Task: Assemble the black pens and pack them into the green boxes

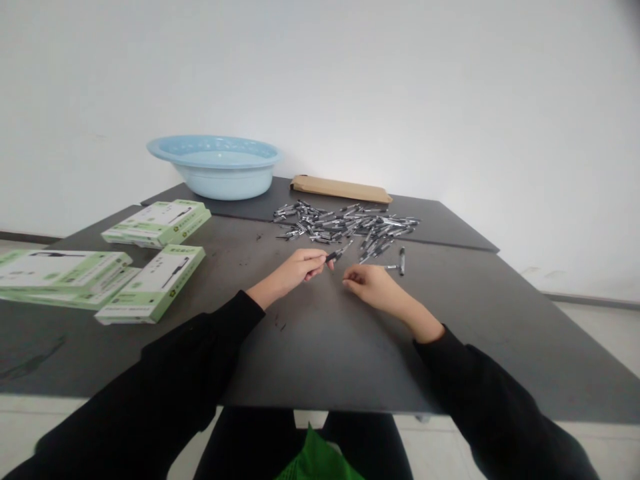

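My left hand is closed around a black-and-clear pen, whose clear end points up and to the right; there may be more than one pen in the grip. Just right of it, low over the table, is my right hand. Its fingers are curled in, and whatever they might hold is hidden. Past its knuckles a single pen lies on the dark table, with another slim piece beside it. Beyond both hands spreads a loose pile of similar pens.
On the left are several green-and-white pen boxes, some stacked. A light blue basin stands at the back left, and a flat brown cardboard piece lies near the wall. The grey table has a seam across its far part.
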`<state>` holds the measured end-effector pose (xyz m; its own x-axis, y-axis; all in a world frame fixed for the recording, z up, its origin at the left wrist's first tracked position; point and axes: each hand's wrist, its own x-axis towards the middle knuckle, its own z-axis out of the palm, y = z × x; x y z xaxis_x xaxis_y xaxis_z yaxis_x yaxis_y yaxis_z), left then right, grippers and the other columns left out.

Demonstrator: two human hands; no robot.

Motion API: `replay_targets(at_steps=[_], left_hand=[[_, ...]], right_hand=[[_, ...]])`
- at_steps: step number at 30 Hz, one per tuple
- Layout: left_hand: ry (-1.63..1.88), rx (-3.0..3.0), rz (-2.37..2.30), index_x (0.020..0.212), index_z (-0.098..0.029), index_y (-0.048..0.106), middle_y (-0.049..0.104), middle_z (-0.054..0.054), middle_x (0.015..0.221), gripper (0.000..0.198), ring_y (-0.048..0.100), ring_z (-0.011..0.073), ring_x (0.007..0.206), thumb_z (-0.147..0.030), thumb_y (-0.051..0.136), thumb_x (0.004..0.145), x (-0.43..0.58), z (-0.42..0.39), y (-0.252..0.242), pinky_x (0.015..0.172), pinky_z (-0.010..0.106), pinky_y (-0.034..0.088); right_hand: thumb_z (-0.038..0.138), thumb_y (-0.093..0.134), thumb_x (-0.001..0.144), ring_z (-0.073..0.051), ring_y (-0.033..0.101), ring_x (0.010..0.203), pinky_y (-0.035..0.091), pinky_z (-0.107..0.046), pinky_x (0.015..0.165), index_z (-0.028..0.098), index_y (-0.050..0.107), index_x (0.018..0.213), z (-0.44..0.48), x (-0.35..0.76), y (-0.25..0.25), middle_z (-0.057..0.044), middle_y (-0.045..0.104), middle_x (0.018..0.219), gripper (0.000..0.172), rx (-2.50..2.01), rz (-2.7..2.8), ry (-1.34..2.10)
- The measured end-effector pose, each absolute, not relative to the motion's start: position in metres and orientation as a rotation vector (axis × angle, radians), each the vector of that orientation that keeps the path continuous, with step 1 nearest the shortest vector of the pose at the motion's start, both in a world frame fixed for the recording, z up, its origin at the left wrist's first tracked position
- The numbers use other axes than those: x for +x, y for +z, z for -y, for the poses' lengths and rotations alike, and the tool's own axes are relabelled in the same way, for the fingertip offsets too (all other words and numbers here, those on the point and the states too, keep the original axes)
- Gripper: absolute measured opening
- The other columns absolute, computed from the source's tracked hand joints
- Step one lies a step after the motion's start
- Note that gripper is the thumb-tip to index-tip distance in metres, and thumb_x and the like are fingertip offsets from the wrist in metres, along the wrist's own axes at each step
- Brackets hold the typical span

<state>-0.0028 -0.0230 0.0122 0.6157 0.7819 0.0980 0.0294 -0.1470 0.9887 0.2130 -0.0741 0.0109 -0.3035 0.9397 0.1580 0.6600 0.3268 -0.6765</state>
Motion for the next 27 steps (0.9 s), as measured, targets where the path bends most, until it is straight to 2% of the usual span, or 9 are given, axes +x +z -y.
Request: replay_targets(at_steps=[5,9,17,27], left_hand=[[0.601,1.722,-0.664,0.089,-0.013,0.066,0.038,-0.005,0.056,0.038,0.033,0.0088,0.048,-0.048,0.050,0.087,-0.002,0.019,0.003,0.047,0.022,0.025],[0.567,1.814,-0.661,0.088,-0.013,0.066,0.038,-0.006,0.055,0.036,0.035,0.0090,0.048,-0.045,0.050,0.088,-0.001,0.020,-0.001,0.049,0.022,0.025],[0.571,1.822,-0.653,0.089,-0.012,0.067,0.040,-0.006,0.054,0.036,0.034,0.0089,0.048,-0.043,0.049,0.088,0.000,0.019,-0.001,0.049,0.022,0.026],[0.577,1.860,-0.674,0.088,-0.013,0.069,0.043,-0.005,0.056,0.036,0.036,0.0091,0.048,-0.044,0.050,0.088,0.001,0.020,0.000,0.049,0.022,0.027]], right_hand=[[0.036,0.070,0.076,-0.015,0.060,0.057,0.048,-0.030,0.058,0.018,0.069,0.081,0.065,0.233,0.027,-0.002,0.067,0.066,0.019,-1.301,1.595,0.829],[0.040,0.078,0.068,-0.014,0.059,0.057,0.049,-0.030,0.058,0.017,0.072,0.080,0.065,0.236,0.035,-0.002,0.067,0.064,0.027,-1.201,1.526,0.879],[0.040,0.075,0.072,-0.013,0.055,0.056,0.045,-0.028,0.056,0.017,0.072,0.082,0.069,0.229,0.031,0.000,0.063,0.062,0.026,-1.171,1.608,0.905],[0.036,0.069,0.079,-0.013,0.054,0.060,0.042,-0.027,0.059,0.018,0.071,0.084,0.071,0.226,0.023,-0.001,0.064,0.069,0.020,-1.202,1.743,0.840]])
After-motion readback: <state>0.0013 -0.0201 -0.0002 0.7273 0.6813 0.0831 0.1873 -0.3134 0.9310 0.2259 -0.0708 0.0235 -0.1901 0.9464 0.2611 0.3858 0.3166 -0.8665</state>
